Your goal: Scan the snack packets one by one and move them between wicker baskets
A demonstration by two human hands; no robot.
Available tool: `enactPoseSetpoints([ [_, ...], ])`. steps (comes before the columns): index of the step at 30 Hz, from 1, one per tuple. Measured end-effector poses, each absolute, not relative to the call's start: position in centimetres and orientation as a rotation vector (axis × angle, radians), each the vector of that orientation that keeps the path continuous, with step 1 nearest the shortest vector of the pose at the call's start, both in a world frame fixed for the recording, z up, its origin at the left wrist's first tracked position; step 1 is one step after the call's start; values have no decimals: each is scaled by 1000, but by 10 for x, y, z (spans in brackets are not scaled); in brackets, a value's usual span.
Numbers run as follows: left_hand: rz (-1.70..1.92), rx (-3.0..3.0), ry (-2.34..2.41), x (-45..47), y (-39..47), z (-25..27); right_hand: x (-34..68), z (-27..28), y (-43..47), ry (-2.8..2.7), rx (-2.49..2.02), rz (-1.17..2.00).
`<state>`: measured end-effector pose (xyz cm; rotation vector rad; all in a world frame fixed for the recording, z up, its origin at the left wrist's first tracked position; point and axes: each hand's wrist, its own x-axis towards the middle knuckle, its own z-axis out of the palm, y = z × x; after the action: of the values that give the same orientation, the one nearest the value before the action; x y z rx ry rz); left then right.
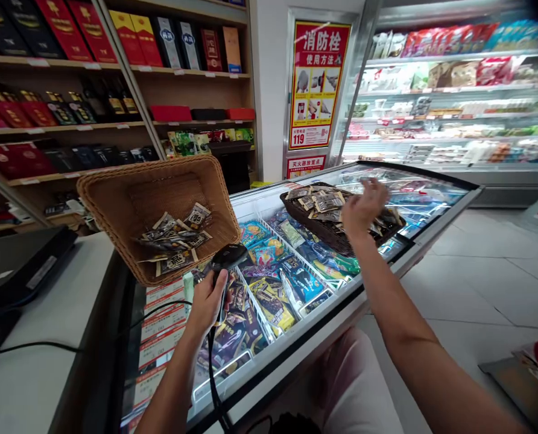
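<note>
My left hand (208,301) is wrapped round the handle of a black barcode scanner (228,257), its head pointing up and away over the freezer. A cable hangs down from the scanner. Just beyond it, a tan wicker basket (160,187) stands tilted, with small snack packets (176,235) gathered at its lower side. Over the right part of a dark brown wicker basket (307,226) is my right hand (363,205), its fingers blurred but seemingly apart, with nothing visible in them. Similar small packets (327,202) fill that dark basket, which rests on the freezer's glass top.
Below the baskets, a glass-topped freezer (341,301) holds colourful ice cream packs in wire dividers. A white counter (70,289) with a black device (25,265) stands at left. Shelves of boxes and bottles rise behind; a lit refrigerated display (454,108) is at right.
</note>
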<state>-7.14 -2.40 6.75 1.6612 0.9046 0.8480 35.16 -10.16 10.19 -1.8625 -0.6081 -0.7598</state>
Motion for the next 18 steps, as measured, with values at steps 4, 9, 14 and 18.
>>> enactPoseSetpoints([
  [4, 1039, 1475, 925, -73, -24, 74, 229, 103, 1, -1421, -1491, -214],
  [9, 1134, 1309, 933, -79, -16, 78, 108, 82, 114, -1779, -1212, 318],
  [14, 1168, 1248, 942, -83, -12, 79, 67, 72, 155, -1810, -1198, 422],
  [18, 1108, 1282, 924, -82, -14, 79, 79, 71, 134, -1532, -1343, 372],
])
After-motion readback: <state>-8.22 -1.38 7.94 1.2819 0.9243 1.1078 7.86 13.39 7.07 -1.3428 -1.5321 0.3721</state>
